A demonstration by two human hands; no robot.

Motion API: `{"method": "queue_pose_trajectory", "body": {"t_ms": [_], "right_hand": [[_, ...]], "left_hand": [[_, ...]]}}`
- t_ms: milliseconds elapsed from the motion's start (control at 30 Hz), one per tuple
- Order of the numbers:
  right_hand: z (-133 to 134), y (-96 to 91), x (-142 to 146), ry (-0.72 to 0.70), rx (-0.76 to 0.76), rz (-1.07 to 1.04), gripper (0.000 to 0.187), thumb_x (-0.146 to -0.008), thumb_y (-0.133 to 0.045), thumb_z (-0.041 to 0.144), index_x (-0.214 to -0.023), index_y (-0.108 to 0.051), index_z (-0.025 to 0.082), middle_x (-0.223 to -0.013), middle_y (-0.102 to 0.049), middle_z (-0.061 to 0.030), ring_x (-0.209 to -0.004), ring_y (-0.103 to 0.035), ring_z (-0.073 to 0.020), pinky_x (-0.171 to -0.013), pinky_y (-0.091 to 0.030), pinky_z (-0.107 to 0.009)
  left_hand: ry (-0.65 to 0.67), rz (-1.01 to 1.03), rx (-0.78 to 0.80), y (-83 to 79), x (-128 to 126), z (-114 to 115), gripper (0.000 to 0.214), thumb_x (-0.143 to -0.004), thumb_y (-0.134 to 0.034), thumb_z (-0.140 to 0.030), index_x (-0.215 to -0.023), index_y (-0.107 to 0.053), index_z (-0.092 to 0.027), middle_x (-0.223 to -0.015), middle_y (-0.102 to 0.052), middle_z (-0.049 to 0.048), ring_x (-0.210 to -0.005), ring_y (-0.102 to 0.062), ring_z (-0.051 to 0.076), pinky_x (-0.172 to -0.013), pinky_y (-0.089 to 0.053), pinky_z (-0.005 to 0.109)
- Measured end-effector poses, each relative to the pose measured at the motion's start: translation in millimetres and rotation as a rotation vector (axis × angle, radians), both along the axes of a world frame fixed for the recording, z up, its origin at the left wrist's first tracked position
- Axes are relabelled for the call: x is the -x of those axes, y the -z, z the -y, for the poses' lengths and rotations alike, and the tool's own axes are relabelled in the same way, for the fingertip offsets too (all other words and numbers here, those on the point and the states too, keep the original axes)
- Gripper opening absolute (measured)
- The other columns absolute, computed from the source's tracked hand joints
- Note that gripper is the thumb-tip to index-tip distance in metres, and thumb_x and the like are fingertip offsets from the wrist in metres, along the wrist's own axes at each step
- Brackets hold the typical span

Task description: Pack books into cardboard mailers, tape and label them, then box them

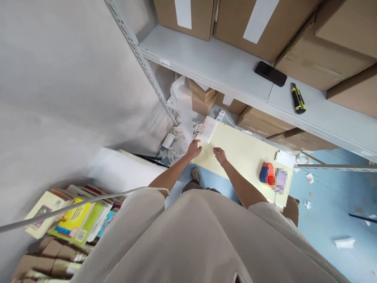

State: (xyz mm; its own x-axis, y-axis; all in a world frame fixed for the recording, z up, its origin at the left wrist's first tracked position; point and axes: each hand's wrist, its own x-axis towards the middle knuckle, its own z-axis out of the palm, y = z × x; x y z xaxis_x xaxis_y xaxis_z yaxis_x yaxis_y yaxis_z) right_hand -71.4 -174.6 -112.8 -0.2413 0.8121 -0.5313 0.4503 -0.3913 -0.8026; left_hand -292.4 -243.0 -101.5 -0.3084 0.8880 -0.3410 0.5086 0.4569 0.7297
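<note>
My left hand (194,149) is over the left end of a pale yellow tabletop (238,145), its thumb and forefinger apart. A long, translucent white strip (186,114) hangs down just beyond it and reaches the fingers; whether they touch is unclear. To the right, my right hand (219,155) hovers above the tabletop with its fingers curled together. Anything inside that pinch is too small to make out. A whitish sheet with faint pink marks (208,129) lies flat at the table's far left corner, just past both hands.
A blue and red holder (266,173) stands at the table's right end. Cardboard boxes (235,23) fill the grey shelf (206,55), with a black phone (270,73) and a yellow-black box cutter (298,98). White strips (176,135) litter the floor; books (76,216) are stacked lower left.
</note>
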Motion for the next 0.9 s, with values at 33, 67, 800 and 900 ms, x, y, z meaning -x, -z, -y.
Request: {"method": "queue_pose_trajectory", "body": {"t_ms": [33, 67, 800, 900], "right_hand": [[6, -3.0, -5, 0.006, 0.019, 0.011, 0.040, -0.075, -0.076, 0.054, -0.102, -0.079, 0.025, -0.112, -0.081, -0.0080, -0.098, -0.069, -0.0245, -0.089, -0.058, -0.040], [12, -6.0, -10, 0.010, 0.036, 0.015, 0.039, -0.075, -0.076, 0.052, -0.102, -0.079, 0.024, -0.114, -0.081, -0.0081, -0.100, -0.070, -0.0246, -0.090, -0.058, -0.040], [160, -63.1, -74, -0.331, 0.009, -0.129, 0.037, -0.079, -0.080, 0.056, -0.096, -0.079, 0.023, -0.093, -0.081, -0.0051, -0.095, -0.074, -0.0260, -0.083, -0.060, -0.037], [179, -65.8, -59, -0.400, -0.002, -0.141, 0.035, -0.080, -0.079, 0.054, -0.096, -0.078, 0.023, -0.092, -0.080, -0.0045, -0.094, -0.075, -0.0253, -0.084, -0.061, -0.038]], "left_hand": [[-0.007, -0.004, 0.003, -3.9, -5, 9, 0.054, -0.095, -0.066, -0.024, -0.148, -0.066, -0.020, -0.158, -0.064, 0.0197, -0.144, -0.066, 0.039, -0.125, -0.055, 0.053], [-0.013, -0.009, 0.007, -8.2, -11, 18, 0.053, -0.096, -0.065, -0.024, -0.149, -0.065, -0.020, -0.159, -0.063, 0.0203, -0.144, -0.067, 0.039, -0.124, -0.056, 0.053], [-0.144, -0.190, 0.017, -88.6, -110, 262, 0.046, -0.096, -0.067, -0.018, -0.142, -0.072, -0.016, -0.155, -0.069, 0.0196, -0.139, -0.071, 0.038, -0.127, -0.053, 0.051], [-0.204, -0.210, 0.002, -87.9, -110, 295, 0.047, -0.094, -0.069, -0.021, -0.141, -0.073, -0.019, -0.155, -0.070, 0.0174, -0.143, -0.069, 0.037, -0.128, -0.053, 0.051]]}}
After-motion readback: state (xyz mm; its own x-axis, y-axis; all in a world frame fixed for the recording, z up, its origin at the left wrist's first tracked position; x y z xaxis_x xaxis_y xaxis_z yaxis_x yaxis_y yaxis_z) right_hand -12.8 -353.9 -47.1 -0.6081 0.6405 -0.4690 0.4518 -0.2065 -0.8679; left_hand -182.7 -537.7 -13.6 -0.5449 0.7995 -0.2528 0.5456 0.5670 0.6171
